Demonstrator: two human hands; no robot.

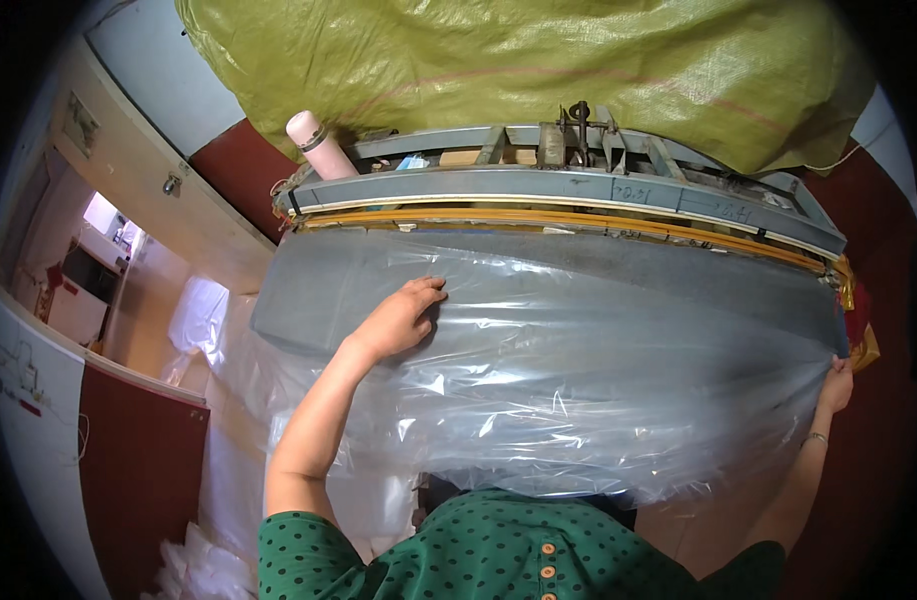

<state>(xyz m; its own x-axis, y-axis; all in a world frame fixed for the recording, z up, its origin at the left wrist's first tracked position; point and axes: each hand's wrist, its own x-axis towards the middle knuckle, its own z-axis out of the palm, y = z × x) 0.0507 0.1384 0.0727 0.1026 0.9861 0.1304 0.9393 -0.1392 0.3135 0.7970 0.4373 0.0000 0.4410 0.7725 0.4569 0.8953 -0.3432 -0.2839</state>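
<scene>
A clear plastic sheet [518, 370] spreads over a long grey worktable [318, 270] and hangs down at its front, with bright creases across it. My left hand [403, 318] rests on the sheet left of the middle, palm down, its fingers stretched toward the right. At the table's right end my right hand [835, 386] is closed on the sheet's edge, and the plastic pulls into folds toward it. A bracelet shows on that wrist.
Behind the table runs a grey metal frame [458, 187] with a clamp-like fitting [579, 135] and orange strips [578, 227]. A pink bottle [320, 148] leans on its left end. Yellow-green woven sheeting [528, 70] hangs behind. More plastic [213, 565] lies bunched at lower left, near an open doorway.
</scene>
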